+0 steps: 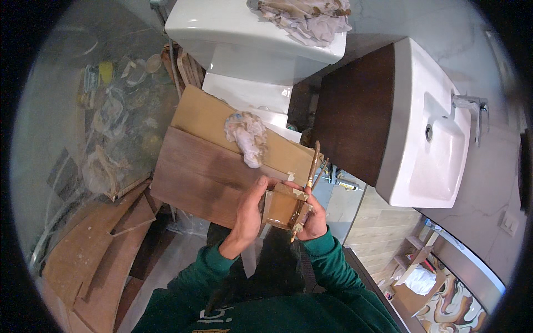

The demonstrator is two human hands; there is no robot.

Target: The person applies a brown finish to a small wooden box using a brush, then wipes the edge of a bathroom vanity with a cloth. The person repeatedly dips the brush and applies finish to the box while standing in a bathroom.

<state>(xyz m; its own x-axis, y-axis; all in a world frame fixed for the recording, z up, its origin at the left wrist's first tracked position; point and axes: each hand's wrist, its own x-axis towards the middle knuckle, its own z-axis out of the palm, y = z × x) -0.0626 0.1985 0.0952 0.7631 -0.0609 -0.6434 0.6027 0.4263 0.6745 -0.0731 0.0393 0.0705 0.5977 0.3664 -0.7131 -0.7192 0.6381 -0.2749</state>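
In front of my body I hold a small square container [279, 208] with brown liquid-looking contents and a ragged, stained rim. My left hand [248, 213] cups its left side, thumb raised, the other fingers partly hidden behind it. My right hand [315, 220] grips its right side together with a thin brown-stained stick, apparently a paintbrush handle [314, 164], that points up and away. A second thin stick shows beside it. Beyond my hands, a crumpled stained rag [246, 137] lies on a tan board [200, 115] next to a brown wood-grain panel [191, 166].
A white toilet [250, 47] stands at the far side, with another stained cloth [311, 19] on its top. To the right is a white sink [408, 119] on a dark brown cabinet [355, 111]. Curved wood offcuts [91, 250] and plastic bags [108, 114] lie at left.
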